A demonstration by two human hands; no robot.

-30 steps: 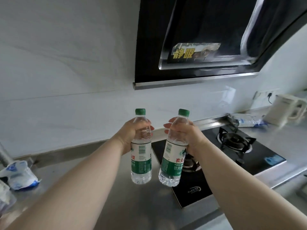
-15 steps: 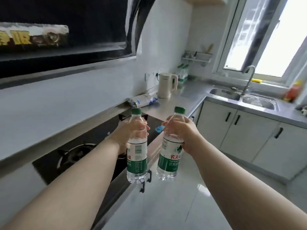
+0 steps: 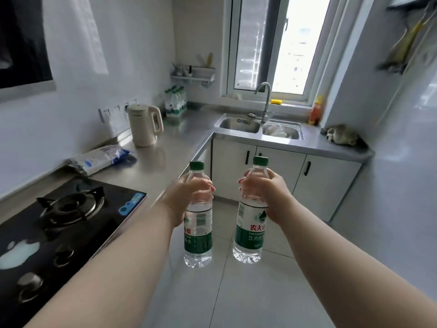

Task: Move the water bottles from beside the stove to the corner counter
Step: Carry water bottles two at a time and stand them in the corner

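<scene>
Corner table (image 3: pixel 191 125) already holds a bottle cluster (image 3: pixel 175 103); left grip (image 3: pixel 189 192) clasps left bottle (image 3: pixel 198 235), right grip (image 3: pixel 267 192) clasps right bottle (image 3: pixel 250 233), both undelivered.

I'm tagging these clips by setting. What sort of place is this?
A small home kitchen, most likely: a gas stove set in a steel counter, a double sink under the window, and an electric kettle.

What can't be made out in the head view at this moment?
Head view only:
- Corner bottles: too small and overlapping to count.
- Left bottle and right bottle: shoulders hidden by left grip and right grip.
- White thing in the sink: too small to identify.
- Hanging thing upper right: blurred.
- Stove: cut off by the left edge.
</scene>
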